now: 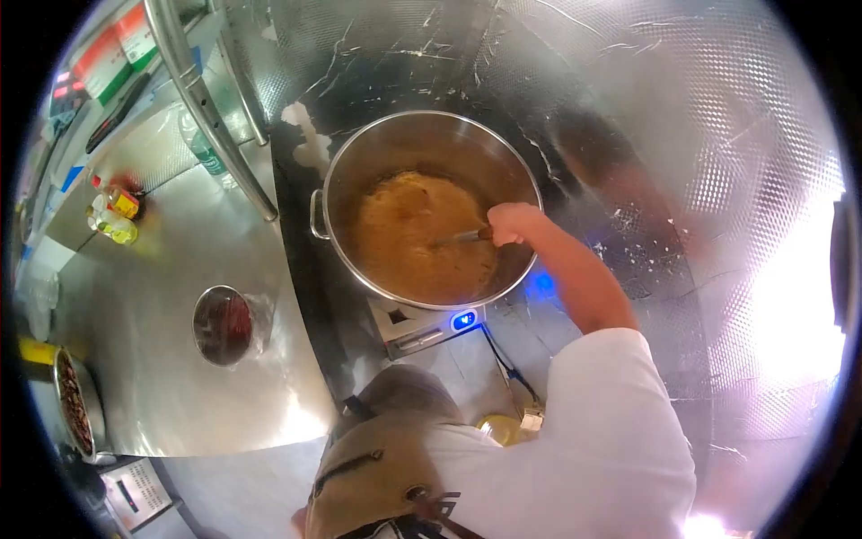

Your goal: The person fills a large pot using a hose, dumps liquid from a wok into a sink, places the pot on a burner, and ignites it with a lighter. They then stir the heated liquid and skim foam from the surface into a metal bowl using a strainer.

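A brown-handled utensil (467, 236) is gripped in the closed right hand (513, 224), its tip sunk in brown liquid (411, 220) inside the steel stockpot (485, 148). The left hand cannot be made out. Slow, bottom-reaching strokes are advised, so that splashing is avoided.

Liquid (409, 220) shows tan-brown, pot (453, 133) silver, sleeve (615, 395) white, display (463, 321) blue, surface (162, 386) silver-grey, metal sheeting (718, 103) silver with small repeating checks.
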{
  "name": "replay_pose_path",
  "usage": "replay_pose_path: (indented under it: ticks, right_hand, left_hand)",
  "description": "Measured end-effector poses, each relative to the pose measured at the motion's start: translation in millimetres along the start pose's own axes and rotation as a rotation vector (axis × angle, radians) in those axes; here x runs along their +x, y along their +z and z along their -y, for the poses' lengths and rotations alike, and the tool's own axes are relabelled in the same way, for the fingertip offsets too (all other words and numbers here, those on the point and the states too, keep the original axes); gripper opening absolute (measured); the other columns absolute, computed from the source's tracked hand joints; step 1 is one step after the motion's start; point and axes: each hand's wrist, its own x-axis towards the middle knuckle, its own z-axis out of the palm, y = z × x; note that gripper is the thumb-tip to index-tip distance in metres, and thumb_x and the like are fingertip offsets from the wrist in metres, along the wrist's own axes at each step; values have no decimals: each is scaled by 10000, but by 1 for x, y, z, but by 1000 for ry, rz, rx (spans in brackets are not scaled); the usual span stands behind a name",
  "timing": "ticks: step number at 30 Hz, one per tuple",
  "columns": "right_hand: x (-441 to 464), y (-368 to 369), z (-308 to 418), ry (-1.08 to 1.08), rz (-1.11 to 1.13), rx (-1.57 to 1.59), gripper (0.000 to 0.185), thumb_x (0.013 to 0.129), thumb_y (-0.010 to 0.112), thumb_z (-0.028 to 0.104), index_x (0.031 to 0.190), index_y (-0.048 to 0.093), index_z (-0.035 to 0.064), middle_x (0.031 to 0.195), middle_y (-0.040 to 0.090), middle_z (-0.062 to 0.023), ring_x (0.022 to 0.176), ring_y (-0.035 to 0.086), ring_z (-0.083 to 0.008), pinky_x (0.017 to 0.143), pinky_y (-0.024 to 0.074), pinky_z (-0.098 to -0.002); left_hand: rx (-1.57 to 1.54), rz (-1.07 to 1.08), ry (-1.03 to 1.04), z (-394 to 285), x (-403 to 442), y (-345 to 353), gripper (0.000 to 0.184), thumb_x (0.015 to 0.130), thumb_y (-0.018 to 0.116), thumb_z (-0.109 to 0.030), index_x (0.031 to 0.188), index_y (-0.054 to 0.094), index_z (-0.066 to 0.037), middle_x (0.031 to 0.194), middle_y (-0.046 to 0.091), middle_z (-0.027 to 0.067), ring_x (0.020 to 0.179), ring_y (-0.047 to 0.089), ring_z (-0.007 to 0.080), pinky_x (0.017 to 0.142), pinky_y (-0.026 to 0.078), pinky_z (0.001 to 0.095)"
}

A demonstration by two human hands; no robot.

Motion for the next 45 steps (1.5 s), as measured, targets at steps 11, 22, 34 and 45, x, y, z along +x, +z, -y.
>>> replay_pose_path:
  ticks: [11, 22, 34, 45]
  right_hand:
    - [-9, 3, -38, 56, 241, 584, 268, 793, 599, 232, 703, 593, -20, 648, 610, -105, 458, 517, -162, 401, 400, -323]
    - [-86, 22, -8, 224, 539, 1982, 339, 849, 615, 306, 872, 549, -26, 662, 558, -29, 431, 472, -69, 319, 343, -164]
    - [-21, 36, 42, 124, 277, 1275, 159, 751, 626, 110, 648, 567, 4, 590, 541, -67, 494, 512, -140, 365, 361, -247]
    - [-26, 62, 58, -179, -381, -163, 148, 683, 577, 66, 727, 646, -57, 799, 646, -217, 724, 654, -312, 553, 519, -394]
  left_hand:
    - [-72, -26, 4, -3, 4, 8, 195, 704, 586, -285, 634, 594, -102, 595, 604, 102, 573, 595, 288, 513, 458, 413]
    - [-163, -111, 71, 12, 20, 17, 189, 689, 598, -266, 622, 586, -90, 586, 598, 106, 555, 585, 286, 510, 458, 406]
    - [-343, -229, 149, -3, 20, -13, 177, 668, 622, -237, 604, 571, -80, 573, 593, 104, 534, 576, 277, 501, 456, 394]
    - [-247, -3, 12, 35, 17, 64, 156, 695, 593, -232, 619, 589, -95, 630, 614, 106, 581, 601, 275, 510, 462, 398]
